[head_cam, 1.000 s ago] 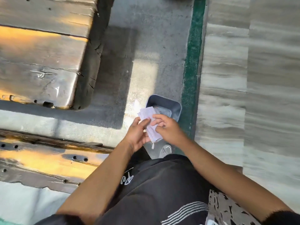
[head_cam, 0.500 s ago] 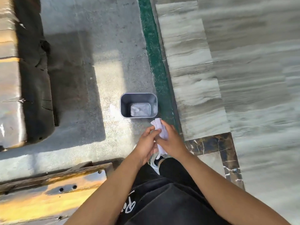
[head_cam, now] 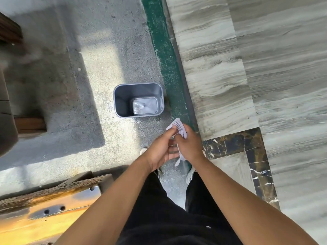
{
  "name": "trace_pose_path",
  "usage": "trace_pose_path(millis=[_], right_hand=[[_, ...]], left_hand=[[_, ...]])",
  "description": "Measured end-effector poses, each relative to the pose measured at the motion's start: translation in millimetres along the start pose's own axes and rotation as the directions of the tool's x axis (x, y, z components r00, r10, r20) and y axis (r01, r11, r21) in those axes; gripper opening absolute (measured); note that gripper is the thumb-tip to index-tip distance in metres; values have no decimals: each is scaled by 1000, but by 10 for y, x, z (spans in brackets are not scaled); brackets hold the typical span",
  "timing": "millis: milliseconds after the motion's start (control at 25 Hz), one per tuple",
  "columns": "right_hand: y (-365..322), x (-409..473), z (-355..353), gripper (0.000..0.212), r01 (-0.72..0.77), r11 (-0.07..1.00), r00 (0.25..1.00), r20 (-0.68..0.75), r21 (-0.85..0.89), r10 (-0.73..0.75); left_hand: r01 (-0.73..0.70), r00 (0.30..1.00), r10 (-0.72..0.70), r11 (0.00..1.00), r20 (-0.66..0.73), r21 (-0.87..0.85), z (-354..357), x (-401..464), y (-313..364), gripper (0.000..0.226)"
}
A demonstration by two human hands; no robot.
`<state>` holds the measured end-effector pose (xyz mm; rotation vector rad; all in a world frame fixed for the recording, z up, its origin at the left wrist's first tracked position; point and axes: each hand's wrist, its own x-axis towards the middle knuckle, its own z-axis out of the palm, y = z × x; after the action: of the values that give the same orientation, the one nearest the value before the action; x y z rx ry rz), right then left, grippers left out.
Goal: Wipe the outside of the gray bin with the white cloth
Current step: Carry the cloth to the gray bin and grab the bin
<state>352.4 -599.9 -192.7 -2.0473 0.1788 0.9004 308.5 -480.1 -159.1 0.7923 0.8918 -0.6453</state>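
Observation:
The gray bin (head_cam: 120, 101) stands upright and empty on the concrete floor, seen from above. Nearer to me than the bin and a little to its right, I hold the folded white cloth (head_cam: 179, 127) in both hands. My right hand (head_cam: 190, 146) grips the cloth, whose tail hangs out below it. My left hand (head_cam: 161, 149) pinches the cloth's upper corner with its fingertips. Neither hand touches the bin.
A green painted strip (head_cam: 164, 55) runs along the bin's right side, with marble tile floor (head_cam: 247, 76) beyond it. A worn wooden bench (head_cam: 40, 206) is at lower left and a dark wooden block (head_cam: 7, 110) at far left. My shoes (head_cam: 191, 174) stand below the hands.
My view has risen and swung, so the bin sits farther from me and is wholly uncovered. My hands stayed together on the cloth, which looks more tightly folded.

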Motion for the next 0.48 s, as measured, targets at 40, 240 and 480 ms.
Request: trace_pose_path(millis=[40, 240, 480], right_hand=[[161, 168, -21, 29, -31, 999, 999, 13, 31, 31], [1143, 1248, -218, 14, -206, 957, 978, 26, 203, 205], [1892, 2373, -214, 20, -73, 989, 988, 145, 125, 55]], left_hand=[[-5, 999, 5, 1000, -36, -1, 52, 191, -89, 36], [-90, 917, 103, 995, -385, 51, 8, 1390, -550, 26], [17, 586, 658, 573, -473, 819, -663, 2603, -581, 15]])
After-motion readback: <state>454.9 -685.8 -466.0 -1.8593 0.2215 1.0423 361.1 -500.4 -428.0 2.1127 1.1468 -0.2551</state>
